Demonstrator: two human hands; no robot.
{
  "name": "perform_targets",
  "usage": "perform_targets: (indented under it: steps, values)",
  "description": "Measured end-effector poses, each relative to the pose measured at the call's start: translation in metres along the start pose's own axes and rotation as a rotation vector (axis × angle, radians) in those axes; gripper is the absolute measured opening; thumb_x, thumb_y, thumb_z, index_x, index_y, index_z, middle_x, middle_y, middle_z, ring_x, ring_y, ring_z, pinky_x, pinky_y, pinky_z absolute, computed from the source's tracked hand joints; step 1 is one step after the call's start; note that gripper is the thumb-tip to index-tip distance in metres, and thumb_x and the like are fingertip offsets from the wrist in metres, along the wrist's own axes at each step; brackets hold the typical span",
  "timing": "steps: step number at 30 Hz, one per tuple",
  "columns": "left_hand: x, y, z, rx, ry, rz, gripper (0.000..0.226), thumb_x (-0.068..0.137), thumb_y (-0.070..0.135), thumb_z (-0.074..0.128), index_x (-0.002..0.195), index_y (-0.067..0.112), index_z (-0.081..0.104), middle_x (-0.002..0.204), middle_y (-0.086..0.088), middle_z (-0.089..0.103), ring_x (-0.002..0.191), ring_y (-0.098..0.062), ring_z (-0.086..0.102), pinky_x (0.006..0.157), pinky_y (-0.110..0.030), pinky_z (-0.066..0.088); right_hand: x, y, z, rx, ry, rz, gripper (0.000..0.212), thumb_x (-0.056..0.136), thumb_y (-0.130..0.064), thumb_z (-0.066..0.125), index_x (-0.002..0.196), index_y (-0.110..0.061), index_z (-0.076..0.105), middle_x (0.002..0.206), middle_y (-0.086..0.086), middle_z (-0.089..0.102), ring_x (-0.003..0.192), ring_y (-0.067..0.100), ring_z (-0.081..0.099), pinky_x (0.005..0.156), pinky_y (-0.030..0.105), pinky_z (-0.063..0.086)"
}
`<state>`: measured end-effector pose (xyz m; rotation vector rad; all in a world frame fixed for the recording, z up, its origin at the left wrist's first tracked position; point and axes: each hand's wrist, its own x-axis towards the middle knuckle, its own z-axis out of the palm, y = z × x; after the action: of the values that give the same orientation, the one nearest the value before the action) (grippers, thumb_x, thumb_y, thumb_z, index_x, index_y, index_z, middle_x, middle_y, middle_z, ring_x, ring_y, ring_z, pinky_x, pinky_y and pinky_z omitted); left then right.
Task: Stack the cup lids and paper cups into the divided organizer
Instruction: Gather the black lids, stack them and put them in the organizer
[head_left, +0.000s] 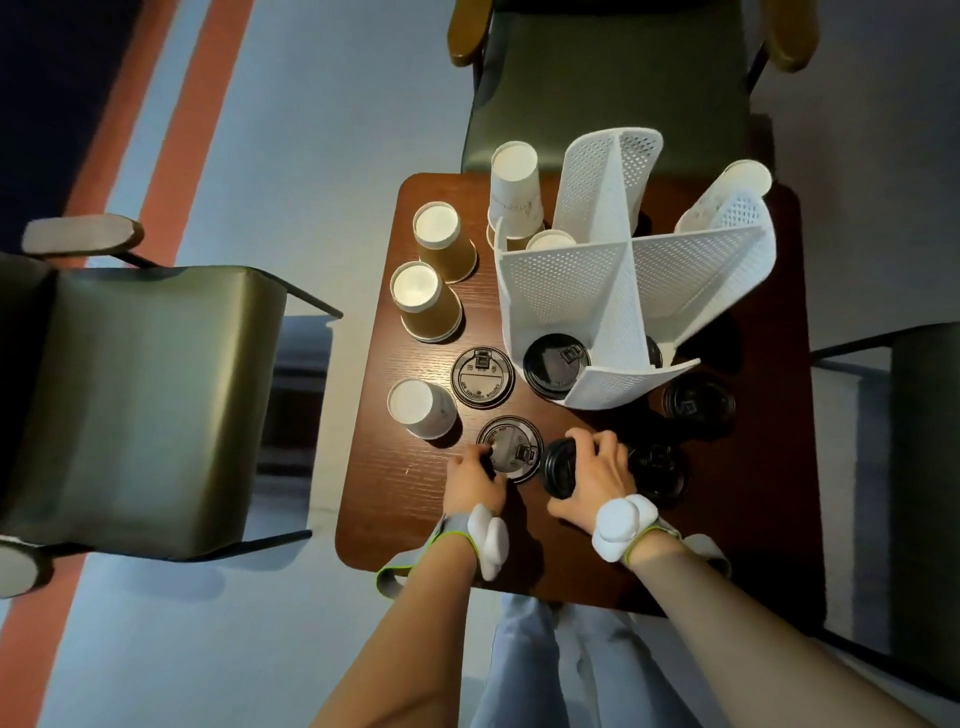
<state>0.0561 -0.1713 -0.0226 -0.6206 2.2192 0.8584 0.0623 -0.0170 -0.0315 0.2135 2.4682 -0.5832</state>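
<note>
A white perforated divided organizer stands on the brown table. A black lid lies in its near left compartment, and white cups show in its far compartments. My right hand grips a tilted black lid, lifted off the table. My left hand pinches the edge of a flat black lid. Another lid lies further back. Two more lids sit in shadow at the right. Upside-down paper cups stand along the left side.
A tall white cup stands upside down behind the organizer's left wall. Green chairs surround the table: one at the left, one at the far side, one at the right. My legs show below the table's near edge.
</note>
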Motion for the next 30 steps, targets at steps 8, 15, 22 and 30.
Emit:
perform_targets:
  steps: [8,15,22,30]
  values:
    - [-0.015,0.036,0.022,-0.201,-0.082,0.182,0.035,0.091,0.035,0.056,0.117,0.012,0.06,0.105,-0.007,0.065,0.099,-0.021,0.064,0.081,-0.02,0.045,-0.008,0.001,-0.014,0.142,0.074,0.111,0.081,0.06,-0.034,0.076,0.131,-0.021,0.04,0.123,0.014,0.037,0.116,0.035,0.038,0.089,0.04,0.044]
    - [-0.002,0.045,0.029,-0.388,-0.355,-0.056,0.054,0.088,0.041,0.06,0.122,0.0,0.056,0.11,-0.016,0.067,0.1,-0.027,0.065,0.089,-0.031,0.05,-0.01,0.003,-0.027,0.301,0.064,0.158,0.087,0.065,-0.028,0.078,0.14,-0.018,0.036,0.128,0.014,0.034,0.12,0.036,0.043,0.096,0.035,0.04]
    - [0.011,0.042,0.012,-0.562,-0.226,-0.017,0.023,0.088,0.021,0.064,0.103,0.003,0.059,0.077,-0.002,0.061,0.073,-0.015,0.058,0.071,-0.021,0.047,-0.002,-0.025,-0.019,0.364,-0.03,0.134,0.1,0.062,-0.022,0.081,0.145,-0.021,0.025,0.134,0.013,0.03,0.126,0.037,0.04,0.101,0.036,0.039]
    - [0.024,0.013,-0.02,-0.693,-0.044,-0.053,0.032,0.094,0.027,0.054,0.11,0.0,0.064,0.094,-0.02,0.068,0.076,-0.017,0.06,0.071,-0.021,0.05,0.029,-0.077,-0.005,0.087,-0.001,-0.057,0.083,0.066,-0.033,0.071,0.138,-0.021,0.033,0.131,0.011,0.039,0.123,0.035,0.04,0.098,0.041,0.04]
